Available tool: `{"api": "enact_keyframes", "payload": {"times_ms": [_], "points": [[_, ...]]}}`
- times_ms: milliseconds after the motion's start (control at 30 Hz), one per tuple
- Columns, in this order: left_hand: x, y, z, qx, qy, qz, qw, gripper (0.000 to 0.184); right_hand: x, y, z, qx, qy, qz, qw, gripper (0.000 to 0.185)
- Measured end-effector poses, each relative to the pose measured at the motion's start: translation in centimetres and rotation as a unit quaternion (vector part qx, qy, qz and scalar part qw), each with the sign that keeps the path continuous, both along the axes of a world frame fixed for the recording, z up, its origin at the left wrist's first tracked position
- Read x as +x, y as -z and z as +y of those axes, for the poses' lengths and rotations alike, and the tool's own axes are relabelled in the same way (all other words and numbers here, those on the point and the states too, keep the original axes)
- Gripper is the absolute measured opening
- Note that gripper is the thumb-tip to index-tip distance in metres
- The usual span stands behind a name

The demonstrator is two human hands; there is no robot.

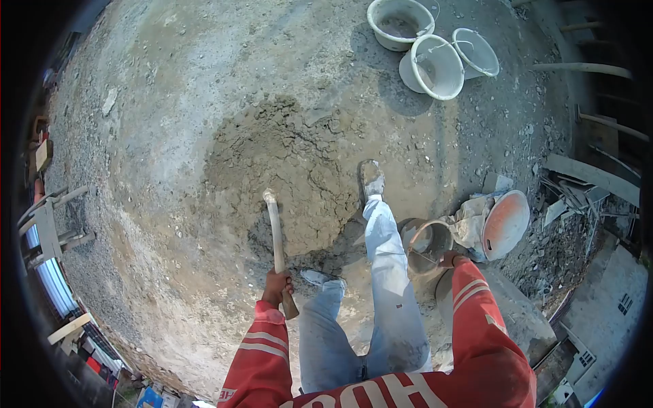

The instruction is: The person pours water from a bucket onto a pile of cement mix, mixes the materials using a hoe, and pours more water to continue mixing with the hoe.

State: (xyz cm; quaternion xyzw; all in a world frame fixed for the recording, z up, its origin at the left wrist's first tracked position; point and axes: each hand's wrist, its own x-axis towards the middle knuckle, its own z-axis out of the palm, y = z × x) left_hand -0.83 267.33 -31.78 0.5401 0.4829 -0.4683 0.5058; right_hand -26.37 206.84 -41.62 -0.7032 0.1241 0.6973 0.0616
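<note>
My left hand (275,287) is wrapped round the wooden handle of a hoe (277,231). The handle points away from me, and its far end rests over a heap of wet grey-brown mortar (292,163); no blade can be made out there. On the right, my right hand (449,259) grips the edge of a bucket (443,236), close to its rim or handle. This bucket is tilted, beside my right leg. The fingers of my right hand are partly hidden.
Three pale buckets stand together at the upper right, the nearest bucket (442,80) among them. A reddish round basin (507,224) leans beside a crumpled sack (471,221). Rubble (544,255) and boards lie on the right. A wooden stand (49,231) is at the left.
</note>
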Motion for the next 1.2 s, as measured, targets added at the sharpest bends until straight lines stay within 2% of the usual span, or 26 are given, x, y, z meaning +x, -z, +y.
{"api": "enact_keyframes", "payload": {"times_ms": [67, 100, 133, 167, 233, 300, 333, 367, 400, 467, 500, 567, 600, 700, 733, 767, 800, 867, 900, 933, 1033, 1100, 1133, 1200], "points": [[0.3, -1.0, -0.3, 0.01, 0.006, 0.023, 1.0, 0.022, 7.7, -0.9, -3.2, 0.028, 0.028, -0.055, 0.998, 0.06], [0.8, -1.4, -0.8, 0.026, 0.019, 0.033, 0.999, 0.03, 14.0, -2.9, -4.0, 0.006, 0.097, -0.131, 0.987, 0.057], [1.2, -1.5, -1.1, 0.042, 0.03, 0.042, 0.998, 0.037, 18.5, -3.1, -5.9, 0.0, 0.129, -0.26, 0.957, 0.055], [1.1, -1.2, -1.0, 0.053, 0.055, 0.05, 0.996, 0.048, 23.7, -2.8, -8.1, 0.005, 0.135, -0.338, 0.931, 0.054], [1.5, -1.5, -1.5, 0.076, 0.076, 0.075, 0.991, 0.057, 35.4, -3.1, -12.2, 0.012, 0.261, -0.387, 0.884, 0.059], [1.6, -1.5, -2.0, 0.111, 0.095, 0.078, 0.986, 0.054, 46.6, -3.0, -16.3, 0.017, 0.354, -0.424, 0.834, 0.072], [1.6, -1.2, -1.8, 0.121, 0.108, 0.08, 0.984, 0.053, 51.7, -3.7, -17.3, 0.012, 0.47, -0.405, 0.784, 0.084], [1.4, -1.1, -1.9, 0.131, 0.12, 0.081, 0.981, 0.053, 55.6, -1.9, -19.5, 0.024, 0.561, -0.4, 0.725, 0.096], [1.4, -1.0, -2.3, 0.136, 0.118, 0.087, 0.98, 0.053, 59.2, -1.5, -20.4, 0.046, 0.625, -0.409, 0.664, 0.097], [1.7, -1.2, -2.6, 0.167, 0.148, 0.084, 0.971, 0.052, 64.9, -1.8, -19.8, 0.007, 0.723, -0.453, 0.521, 0.087], [1.6, -1.2, -2.4, 0.178, 0.144, 0.088, 0.97, 0.052, 66.7, -1.7, -19.5, 0.013, 0.727, -0.444, 0.525, 0.087], [1.1, -0.8, -2.2, 0.175, 0.15, 0.081, 0.97, 0.053, 69.1, -0.8, -19.2, 0.159, 0.81, -0.478, 0.298, 0.054], [1.1, -0.7, -2.1, 0.181, 0.157, 0.083, 0.967, 0.053, 69.2, 0.2, -18.4, 0.163, 0.812, -0.471, 0.304, 0.054], [1.2, -0.7, -2.4, 0.193, 0.168, 0.082, 0.963, 0.052, 67.2, 0.2, -13.1, 0.071, 0.869, -0.446, 0.204, 0.022], [1.9, -1.2, -3.2, 0.197, 0.167, 0.085, 0.962, 0.049, 65.2, -1.0, -10.6, 0.086, 0.867, -0.438, 0.222, 0.019], [2.1, -1.1, -3.3, 0.198, 0.162, 0.083, 0.963, 0.049, 63.4, -2.4, -8.3, 0.106, 0.851, -0.443, 0.262, 0.02], [1.9, -1.2, -3.1, 0.198, 0.161, 0.088, 0.963, 0.049, 61.7, -3.9, -6.0, 0.126, 0.844, -0.447, 0.269, 0.021], [2.0, -1.2, -3.1, 0.192, 0.173, 0.086, 0.962, 0.045, 58.8, -4.9, -2.4, 0.155, 0.83, -0.452, 0.287, 0.032], [2.2, -1.5, -3.4, 0.188, 0.173, 0.087, 0.963, 0.045, 57.5, -5.5, -0.7, 0.131, 0.838, -0.434, 0.304, 0.038], [2.5, -1.6, -3.7, 0.192, 0.153, 0.094, 0.965, 0.045, 56.2, -5.1, 0.4, 0.139, 0.86, -0.394, 0.293, 0.041], [2.3, -1.3, -3.5, 0.202, 0.13, 0.106, 0.965, 0.042, 53.4, -3.2, 3.1, 0.178, 0.867, -0.345, 0.313, 0.044], [2.1, -1.2, -3.4, 0.208, 0.181, 0.101, 0.956, 0.042, 52.4, -2.6, 4.4, 0.206, 0.861, -0.259, 0.387, 0.045], [1.9, -1.3, -3.3, 0.205, 0.183, 0.103, 0.956, 0.042, 51.6, -2.4, 4.3, 0.203, 0.861, -0.26, 0.387, 0.045], [2.0, -0.9, -3.2, 0.207, 0.184, 0.103, 0.955, 0.041, 50.9, -2.0, 3.3, 0.173, 0.803, -0.27, 0.502, 0.048]]}}
